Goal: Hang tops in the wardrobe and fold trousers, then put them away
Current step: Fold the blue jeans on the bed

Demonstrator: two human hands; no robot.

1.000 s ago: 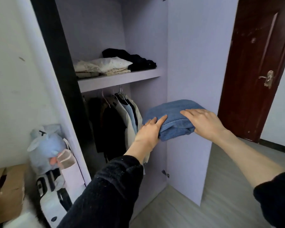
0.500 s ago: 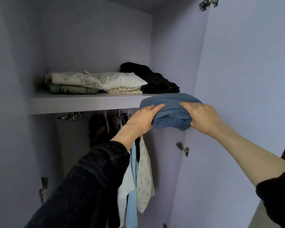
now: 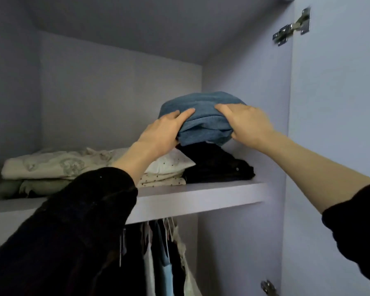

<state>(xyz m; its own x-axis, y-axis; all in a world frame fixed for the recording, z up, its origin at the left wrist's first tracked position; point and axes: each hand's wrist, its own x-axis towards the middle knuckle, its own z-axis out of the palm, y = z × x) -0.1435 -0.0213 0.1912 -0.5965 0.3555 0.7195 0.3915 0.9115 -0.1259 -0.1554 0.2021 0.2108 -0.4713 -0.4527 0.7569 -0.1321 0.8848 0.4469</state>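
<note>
Head view: a person sets folded blue jeans [image 3: 203,116] onto the dark folded pile [image 3: 216,165] at the right end of the wardrobe shelf [image 3: 201,195]. The left hand [image 3: 162,133] cups the bundle's left side, thumb laid over the top and fingers curled beneath; the right hand [image 3: 246,122] clasps the right side the same way. Gripped from both flanks like this, the fold likely stays closed while the denim settles. The jeans appear to touch the dark pile, though whether their full weight is down cannot be told. Left of that pile on the shelf lie cream, spotted garments [image 3: 73,163] over a greenish folded one [image 3: 30,186], so the dark stack is the nearer free spot by the side wall. Below the shelf, hanging tops [image 3: 165,259] crowd the rail, suggesting the hanging part is well along. Beyond the shelf's right end, the open door [image 3: 338,124] swings on a metal hinge [image 3: 291,28].
</note>
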